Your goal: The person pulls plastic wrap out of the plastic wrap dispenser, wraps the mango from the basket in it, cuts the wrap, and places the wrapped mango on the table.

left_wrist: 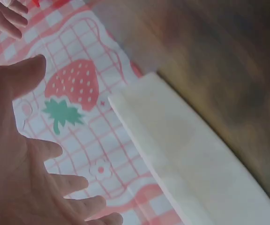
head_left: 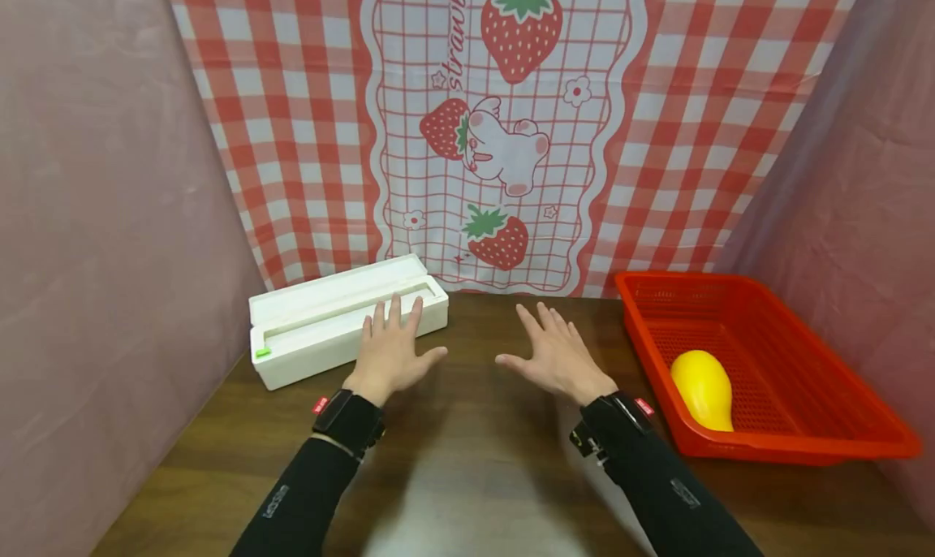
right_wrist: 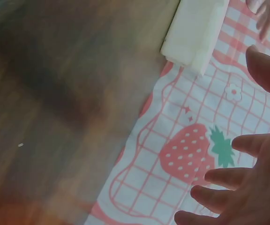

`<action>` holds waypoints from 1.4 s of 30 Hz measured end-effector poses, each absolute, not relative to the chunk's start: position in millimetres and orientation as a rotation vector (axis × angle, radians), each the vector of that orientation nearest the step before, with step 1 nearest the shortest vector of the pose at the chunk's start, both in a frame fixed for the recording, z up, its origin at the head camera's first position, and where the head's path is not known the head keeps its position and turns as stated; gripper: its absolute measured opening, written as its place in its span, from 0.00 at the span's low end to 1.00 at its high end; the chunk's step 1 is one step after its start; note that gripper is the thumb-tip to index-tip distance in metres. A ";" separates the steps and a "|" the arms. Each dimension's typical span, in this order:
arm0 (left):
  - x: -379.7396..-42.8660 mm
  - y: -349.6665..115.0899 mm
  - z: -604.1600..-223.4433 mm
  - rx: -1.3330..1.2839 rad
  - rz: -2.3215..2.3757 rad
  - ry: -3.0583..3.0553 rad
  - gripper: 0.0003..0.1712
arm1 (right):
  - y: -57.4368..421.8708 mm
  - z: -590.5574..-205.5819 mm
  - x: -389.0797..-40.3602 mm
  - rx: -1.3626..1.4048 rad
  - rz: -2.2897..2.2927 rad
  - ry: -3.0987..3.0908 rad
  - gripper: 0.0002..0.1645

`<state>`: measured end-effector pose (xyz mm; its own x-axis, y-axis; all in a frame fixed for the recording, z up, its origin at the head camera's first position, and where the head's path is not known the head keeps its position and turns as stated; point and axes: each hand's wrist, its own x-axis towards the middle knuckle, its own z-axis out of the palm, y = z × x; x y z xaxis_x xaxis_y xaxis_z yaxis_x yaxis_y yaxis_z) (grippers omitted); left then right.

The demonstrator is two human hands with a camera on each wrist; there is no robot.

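My left hand (head_left: 390,352) is held over the table with its fingers spread, holding nothing. Just beyond it lies a long white box (head_left: 314,360) with a hinged lid and a small green tab (head_left: 263,351) at its left end. In the left wrist view the box (left_wrist: 191,145) appears beside the spread fingers, apart from them. My right hand (head_left: 557,356), fingers likewise spread, is above the middle of the table and holds nothing. To its right stands a red plastic basket (head_left: 811,362), with a yellow mango-shaped object (head_left: 703,388) inside.
A brown wooden table (head_left: 467,476) carries everything. Behind it hangs a red-and-white checked cloth (head_left: 292,135) printed with strawberries. Pink fabric walls (head_left: 109,216) close off the left and right sides. The basket sits close to the right wall.
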<state>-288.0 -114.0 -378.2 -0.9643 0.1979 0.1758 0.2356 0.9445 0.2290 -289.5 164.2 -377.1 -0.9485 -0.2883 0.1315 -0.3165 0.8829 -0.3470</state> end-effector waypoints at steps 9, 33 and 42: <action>-295.3 -153.6 -366.1 -0.169 -0.545 -2.902 0.52 | 144.2 -370.4 -306.6 0.524 0.543 -2.933 0.57; -284.0 -253.9 -376.6 0.561 -0.827 -2.729 0.55 | 109.2 -385.6 -351.8 0.501 0.822 -2.852 0.52; -281.3 -275.3 -395.3 0.617 -1.065 -2.728 0.65 | 89.0 -391.5 -367.3 0.501 0.914 -2.874 0.47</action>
